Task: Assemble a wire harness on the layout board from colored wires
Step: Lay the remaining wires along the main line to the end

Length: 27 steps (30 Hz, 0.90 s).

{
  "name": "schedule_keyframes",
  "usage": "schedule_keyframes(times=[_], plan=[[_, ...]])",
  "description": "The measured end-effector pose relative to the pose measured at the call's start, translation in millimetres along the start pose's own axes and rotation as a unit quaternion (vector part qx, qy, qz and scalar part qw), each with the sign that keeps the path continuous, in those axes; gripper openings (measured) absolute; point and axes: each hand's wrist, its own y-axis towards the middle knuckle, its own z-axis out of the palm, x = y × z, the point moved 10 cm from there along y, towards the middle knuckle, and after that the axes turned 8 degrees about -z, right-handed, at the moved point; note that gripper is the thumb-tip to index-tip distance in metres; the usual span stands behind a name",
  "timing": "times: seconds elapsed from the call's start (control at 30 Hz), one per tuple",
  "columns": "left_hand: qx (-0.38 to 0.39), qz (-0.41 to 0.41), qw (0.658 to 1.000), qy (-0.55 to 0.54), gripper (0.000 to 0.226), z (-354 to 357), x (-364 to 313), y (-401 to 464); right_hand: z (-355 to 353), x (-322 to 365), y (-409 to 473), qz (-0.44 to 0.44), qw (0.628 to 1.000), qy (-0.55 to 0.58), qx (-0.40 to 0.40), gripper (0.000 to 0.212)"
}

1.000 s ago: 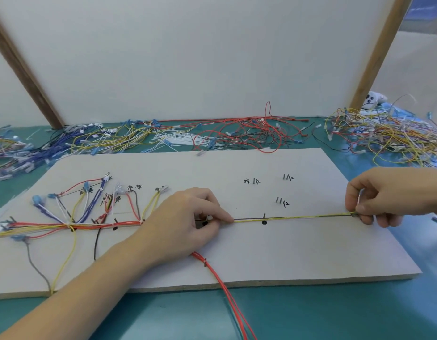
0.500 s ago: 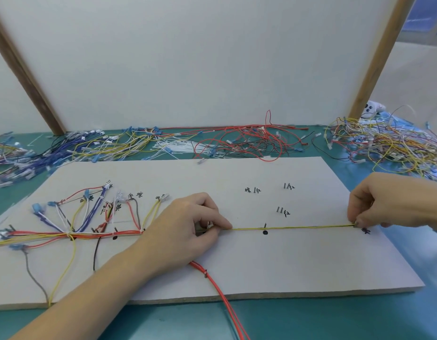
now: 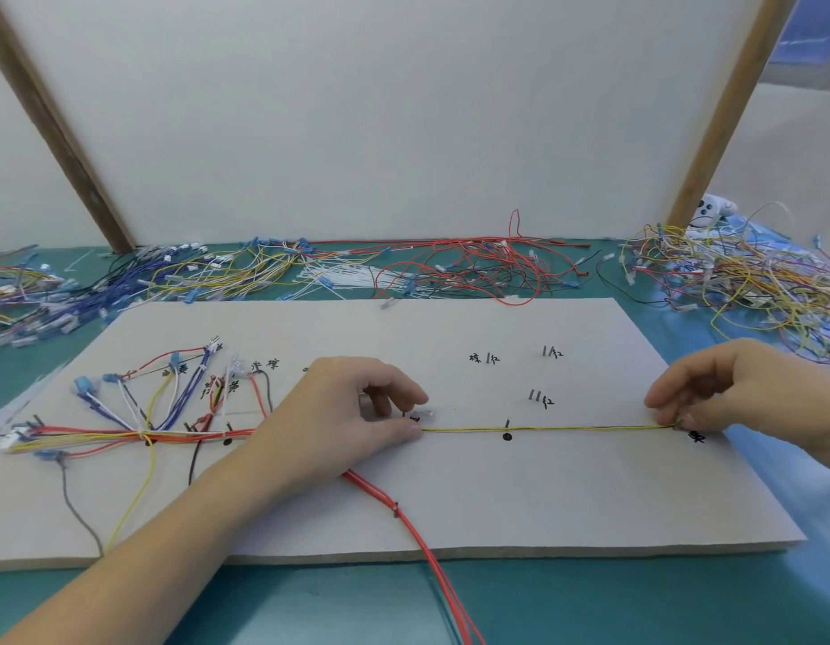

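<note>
A pale layout board (image 3: 520, 500) lies on the teal table, with black marks and short pegs on it. A yellow wire (image 3: 567, 428) runs taut along the board's horizontal line. My left hand (image 3: 343, 421) holds its left end down at mid-board, thumb on the wire, fingers curled above a small clear connector (image 3: 425, 414). My right hand (image 3: 729, 393) pinches the wire's right end near a black character mark (image 3: 697, 437). A bundle of red, yellow, blue and white wires (image 3: 138, 425) fans out on the board's left side. Red wires (image 3: 427, 551) trail off the front edge.
Loose wire piles lie behind the board: blue and yellow ones (image 3: 171, 272) at left, red ones (image 3: 487, 267) in the middle, a yellow tangle (image 3: 739, 277) at right. A white panel (image 3: 380, 109) with wooden struts stands behind. A small white device (image 3: 711, 209) sits far right.
My right hand lowered the yellow wire's right end onto the board by the black mark. My left hand's fingers lifted slightly, thumb staying on the wire. The view tilted.
</note>
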Motion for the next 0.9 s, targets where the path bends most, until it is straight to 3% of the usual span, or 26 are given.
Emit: schedule_keyframes(times=[0.23,0.37,0.43,0.57,0.67,0.77,0.9], plan=[[0.045,-0.015,0.999,-0.023,0.022,1,5,2,-4,8,-19,-0.028,0.996,-0.076,-0.041,0.047],[0.029,-0.036,0.996,-0.07,0.017,-8,15,6,-4,58,-41,-0.086,0.947,-0.23,-0.207,0.053],[0.013,-0.038,0.997,-0.072,0.017,-10,15,7,24,99,-57,-0.146,0.932,-0.221,-0.246,0.041],[-0.01,-0.007,0.997,-0.077,0.017,-9,7,4,120,161,-70,-0.213,0.966,-0.101,-0.108,0.01],[-0.004,0.038,0.995,-0.094,0.011,-11,-3,-1,171,177,-65,-0.204,0.975,-0.082,-0.02,0.023],[-0.001,0.062,0.989,-0.132,0.005,-15,-9,-6,196,175,-55,-0.173,0.978,-0.119,0.002,0.028],[-0.008,0.05,0.983,-0.174,0.004,-18,-8,-7,201,172,-49,-0.148,0.981,-0.126,-0.025,0.017]])
